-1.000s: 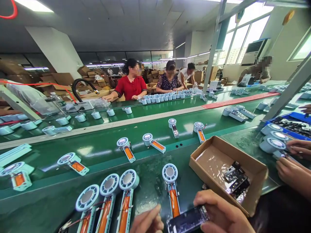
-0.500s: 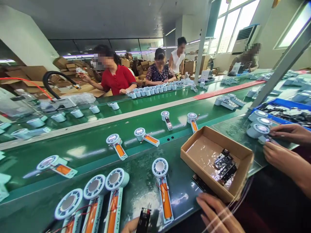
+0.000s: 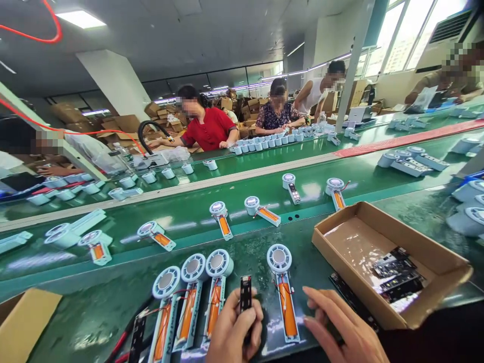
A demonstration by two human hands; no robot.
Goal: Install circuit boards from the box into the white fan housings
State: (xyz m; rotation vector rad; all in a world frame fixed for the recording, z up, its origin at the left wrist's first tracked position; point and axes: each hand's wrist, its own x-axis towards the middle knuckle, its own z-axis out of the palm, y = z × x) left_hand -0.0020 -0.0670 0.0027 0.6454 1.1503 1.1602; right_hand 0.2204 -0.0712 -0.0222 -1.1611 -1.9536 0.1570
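Observation:
My left hand [image 3: 233,333] grips a small black circuit board [image 3: 245,294], held upright near the table's front edge. Just right of it lies a pale blue handheld fan half [image 3: 282,287] with an orange battery showing in its handle. My right hand [image 3: 342,330] hovers open beside that fan's handle, fingers spread, holding nothing. Three more fan halves [image 3: 191,297] with orange batteries lie side by side to the left of my left hand. A cardboard box [image 3: 434,257] holding several black circuit boards [image 3: 397,275] stands to the right.
Several fan halves [image 3: 260,209] ride on the green conveyor belt [image 3: 189,206] beyond. Across it sit persons at work, with rows of blue parts [image 3: 264,146]. A second cardboard box [image 3: 22,322] is at the lower left. Loose black board [image 3: 136,330] and red wires lie by it.
My view has swung right and back. My left hand has risen into view with the black circuit board held upright. My right hand has moved up next to the fan's handle.

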